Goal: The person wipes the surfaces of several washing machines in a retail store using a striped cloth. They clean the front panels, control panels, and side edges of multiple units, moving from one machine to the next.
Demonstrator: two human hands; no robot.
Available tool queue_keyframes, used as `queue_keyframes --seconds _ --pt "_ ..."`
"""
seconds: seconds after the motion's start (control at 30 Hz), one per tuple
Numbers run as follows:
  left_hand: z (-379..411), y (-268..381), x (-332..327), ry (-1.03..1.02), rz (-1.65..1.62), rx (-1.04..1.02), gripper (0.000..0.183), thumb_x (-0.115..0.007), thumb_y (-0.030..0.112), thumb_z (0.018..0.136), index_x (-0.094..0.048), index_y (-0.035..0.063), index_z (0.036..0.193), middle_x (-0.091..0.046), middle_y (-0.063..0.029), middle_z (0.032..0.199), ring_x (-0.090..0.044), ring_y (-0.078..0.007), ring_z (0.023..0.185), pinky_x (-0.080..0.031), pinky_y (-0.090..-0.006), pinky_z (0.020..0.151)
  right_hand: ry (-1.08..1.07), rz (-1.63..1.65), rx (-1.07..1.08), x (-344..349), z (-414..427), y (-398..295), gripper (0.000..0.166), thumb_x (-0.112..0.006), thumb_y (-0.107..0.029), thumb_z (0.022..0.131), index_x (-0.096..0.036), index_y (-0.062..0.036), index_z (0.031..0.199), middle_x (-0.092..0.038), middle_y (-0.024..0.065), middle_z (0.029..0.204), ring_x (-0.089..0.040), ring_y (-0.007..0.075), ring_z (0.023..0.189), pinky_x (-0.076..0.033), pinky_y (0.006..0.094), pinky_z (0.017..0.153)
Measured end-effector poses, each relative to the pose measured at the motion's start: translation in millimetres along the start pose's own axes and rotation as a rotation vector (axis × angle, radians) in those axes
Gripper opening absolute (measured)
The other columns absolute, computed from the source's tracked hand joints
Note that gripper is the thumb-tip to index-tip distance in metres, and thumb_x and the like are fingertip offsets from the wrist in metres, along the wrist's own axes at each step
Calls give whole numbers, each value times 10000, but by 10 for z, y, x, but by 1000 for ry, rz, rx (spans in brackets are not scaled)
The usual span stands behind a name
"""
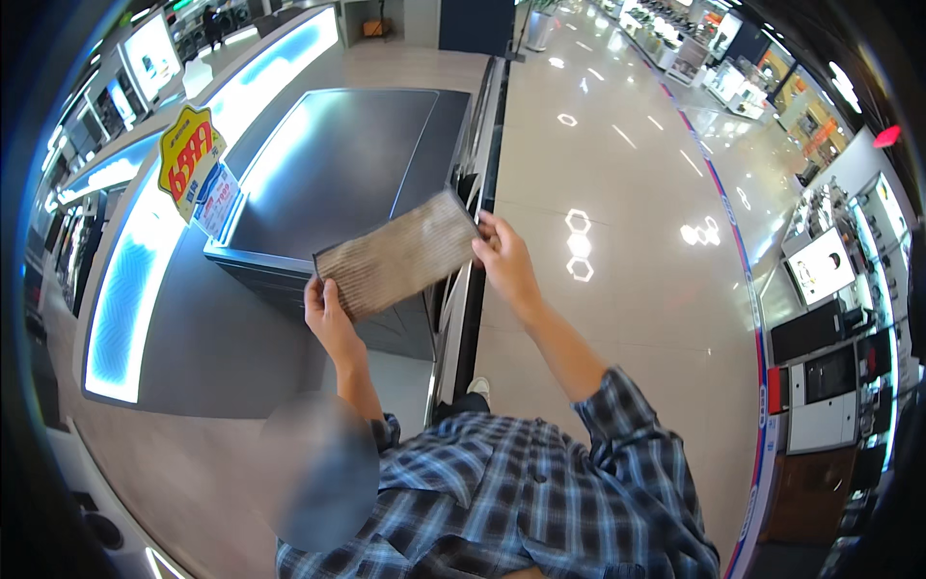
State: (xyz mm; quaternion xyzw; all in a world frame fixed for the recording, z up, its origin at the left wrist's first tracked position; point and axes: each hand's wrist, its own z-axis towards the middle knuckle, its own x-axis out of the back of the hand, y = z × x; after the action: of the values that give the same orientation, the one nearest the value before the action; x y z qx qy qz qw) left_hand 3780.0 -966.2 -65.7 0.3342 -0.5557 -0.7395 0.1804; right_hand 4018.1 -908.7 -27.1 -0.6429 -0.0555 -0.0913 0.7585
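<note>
Between both hands is a folded beige-brown ribbed cloth [401, 253] with dark edging, tilted so its right end is higher. My left hand [331, 311] grips its lower left corner, the thumb on top. At the right end, my right hand [504, 257] pinches the edge between thumb and fingers. Below and beyond the cloth stands a dark grey appliance [340, 166] with a smooth, shiny top. A yellow and red price sign [189, 161] and a smaller blue and white card [215, 203] stand at its left edge.
Lit display panels [126, 289] curve along the left. A metal and black edge [486, 188] runs beside the appliance, with glossy tiled floor [608, 217] to its right. Store shelves [825, 383] line the far right. A potted plant [541, 29] stands at the top.
</note>
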Motion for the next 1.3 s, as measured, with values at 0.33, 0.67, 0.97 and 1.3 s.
queue_keyframes --seconds 0.33,0.67,0.97,1.3 --pt "17 -503 -582 -392 1474 -339 568 -364 347 1021 -383 -36 1440 -341 -206 1527 -259 -325 1450 -110 -505 1186 -334 -720 592 -745 504 659 643 -457 -435 979 -394 4 1445 -343 244 1507 -261 362 1440 -173 491 1179" --pt "344 -671 -1178 -353 1700 -125 653 -330 414 1027 -260 -38 1493 -235 -236 1565 -178 -343 1476 -78 -567 1167 -560 -786 764 -843 1613 888 663 -398 -486 979 -363 -51 1478 -306 166 1556 -233 282 1466 -125 473 1193" --pt "1227 -1037 -2597 -364 1644 267 813 -245 571 998 -63 -9 1538 19 -212 1614 71 -352 1495 107 -632 1116 -978 -963 718 -697 3519 912 719 -252 -588 989 -165 -160 1560 -123 79 1628 -96 226 1503 -34 434 1208" --pt "2216 -1729 -4012 -206 1632 159 780 -290 581 986 -152 58 1548 -60 -173 1622 -15 -334 1504 39 -695 1100 -917 -970 755 -588 5326 1321 735 -317 -603 973 -234 -146 1543 -194 72 1612 -144 225 1494 -69 465 1203"
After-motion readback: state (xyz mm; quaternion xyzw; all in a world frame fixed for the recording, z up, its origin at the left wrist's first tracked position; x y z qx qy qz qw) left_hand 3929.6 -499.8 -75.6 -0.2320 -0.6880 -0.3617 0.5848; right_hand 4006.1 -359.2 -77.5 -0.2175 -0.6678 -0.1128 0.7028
